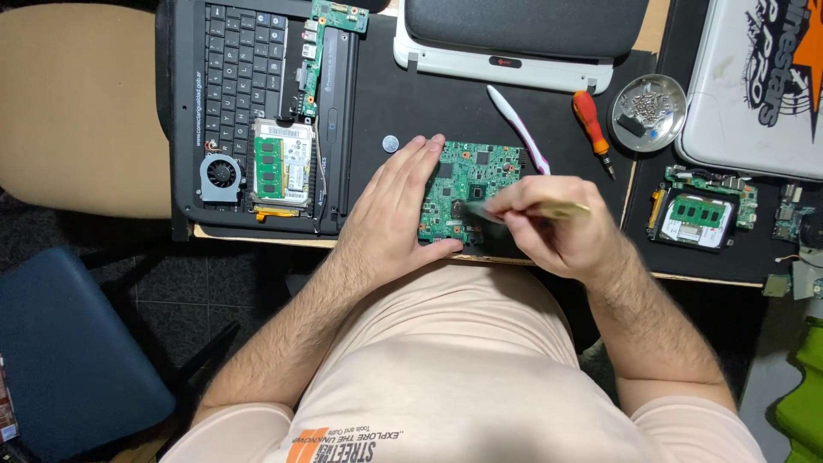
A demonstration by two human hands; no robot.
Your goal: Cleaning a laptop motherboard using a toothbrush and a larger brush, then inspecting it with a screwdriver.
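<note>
A green circuit board (470, 180) lies flat on the black mat near the table's front edge. My left hand (396, 210) rests on the board's left side, fingers flat along its edge and thumb at the lower corner, holding it steady. My right hand (561, 225) is closed on a small brush with a pale wooden handle (561, 208); its blurred bristle end touches the board near the middle.
A dismantled laptop base (257, 111) with keyboard, fan and memory sits at left. An orange-handled screwdriver (591, 120), a white pry tool (519, 127), a metal dish of screws (648, 100), a coin (391, 143) and another board (703, 214) lie around.
</note>
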